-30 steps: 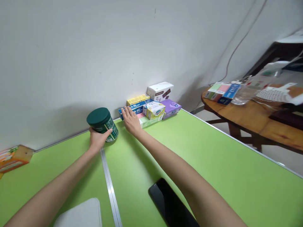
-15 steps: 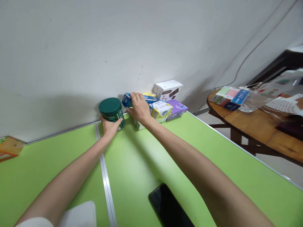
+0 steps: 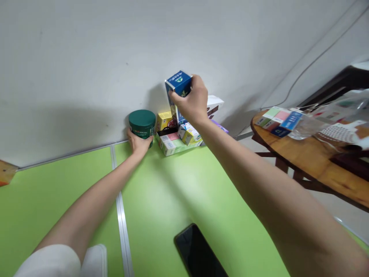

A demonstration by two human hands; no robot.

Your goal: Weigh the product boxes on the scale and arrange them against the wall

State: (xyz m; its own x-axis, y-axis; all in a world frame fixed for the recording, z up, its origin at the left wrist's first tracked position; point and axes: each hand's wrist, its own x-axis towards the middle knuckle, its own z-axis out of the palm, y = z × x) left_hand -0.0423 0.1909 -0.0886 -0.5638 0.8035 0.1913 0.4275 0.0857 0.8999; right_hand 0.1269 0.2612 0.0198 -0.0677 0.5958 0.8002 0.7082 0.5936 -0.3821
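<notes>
R hand [image 3: 193, 100] clamped on blue carton [image 3: 178, 85], lifted off box pile [image 3: 178, 141]; L hand [image 3: 139, 143] grips green tub [image 3: 142, 123], parked by wall; carton not yet set down.

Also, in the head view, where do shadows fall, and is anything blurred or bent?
Head view: soft shadows on the wall behind the green jar and the blue box; the right hand sharp; the near forearm slightly blurred; the green table edges bent by the wide lens.

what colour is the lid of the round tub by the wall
Dark green, matching the tub under the left hand; the head view shows it.
</notes>
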